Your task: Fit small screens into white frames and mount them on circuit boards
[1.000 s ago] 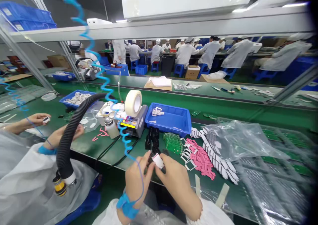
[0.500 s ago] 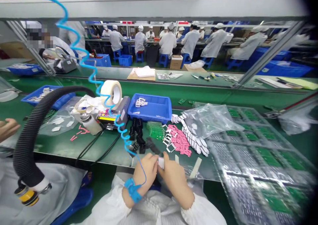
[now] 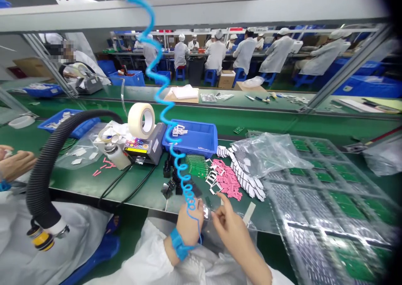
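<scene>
Head view, logging from the remote desk.

— Where's the piece?

— A small shiny piece (image 3: 205,212) lies between both hands, at the fingertips of the left hand (image 3: 190,228). It's too small for me to read its long axis.

— Fingers?

— The left ones curl toward it, partly behind a blue coiled cord (image 3: 189,195). I cannot tell whether they grip it. The right hand (image 3: 235,234) is open, its index finger (image 3: 222,203) extended, holding nothing, just apart from the piece. Left is the nearer hand.

— Surface?

— Green bench mat (image 3: 138,197) carrying pink strips (image 3: 226,179), green circuit boards (image 3: 197,166), a blue plastic tray (image 3: 190,144) and a tape roll (image 3: 141,120).

— Room?

— A co-worker's hand (image 3: 17,165) at far left, beside a black ribbed hose (image 3: 47,172). Workers in white smocks (image 3: 216,55) sit in rows beyond.
</scene>
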`<act>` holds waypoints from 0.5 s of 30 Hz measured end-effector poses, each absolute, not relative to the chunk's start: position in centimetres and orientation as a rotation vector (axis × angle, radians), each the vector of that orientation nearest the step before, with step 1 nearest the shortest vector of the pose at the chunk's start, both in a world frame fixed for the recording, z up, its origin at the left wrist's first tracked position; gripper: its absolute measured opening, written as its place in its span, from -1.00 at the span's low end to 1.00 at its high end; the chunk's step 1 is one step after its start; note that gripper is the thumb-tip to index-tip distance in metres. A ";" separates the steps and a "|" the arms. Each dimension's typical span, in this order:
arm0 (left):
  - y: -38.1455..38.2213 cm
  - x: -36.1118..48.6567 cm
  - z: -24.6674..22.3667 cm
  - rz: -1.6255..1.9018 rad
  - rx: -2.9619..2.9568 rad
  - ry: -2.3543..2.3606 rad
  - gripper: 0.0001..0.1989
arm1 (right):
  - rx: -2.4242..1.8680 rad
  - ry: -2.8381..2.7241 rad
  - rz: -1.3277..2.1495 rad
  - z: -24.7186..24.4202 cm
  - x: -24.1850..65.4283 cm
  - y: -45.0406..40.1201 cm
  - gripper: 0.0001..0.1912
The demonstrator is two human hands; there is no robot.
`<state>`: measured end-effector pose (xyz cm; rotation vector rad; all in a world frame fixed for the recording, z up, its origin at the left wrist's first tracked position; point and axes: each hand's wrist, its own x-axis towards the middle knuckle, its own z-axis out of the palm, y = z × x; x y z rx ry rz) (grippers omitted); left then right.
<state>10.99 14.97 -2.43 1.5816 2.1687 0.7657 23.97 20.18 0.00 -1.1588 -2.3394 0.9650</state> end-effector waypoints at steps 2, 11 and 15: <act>14.9 11.4 -2.7 0.728 1.572 2.183 -0.70 | -1.112 -2.296 0.943 0.7 24.0 20.6 -0.52; 13.7 8.8 -1.5 0.882 1.527 2.052 -0.67 | -0.843 -1.902 1.282 6.3 17.9 23.2 -0.62; 8.3 3.6 0.0 1.322 1.060 1.815 -0.72 | -0.897 -1.443 1.996 7.4 10.3 22.5 -0.70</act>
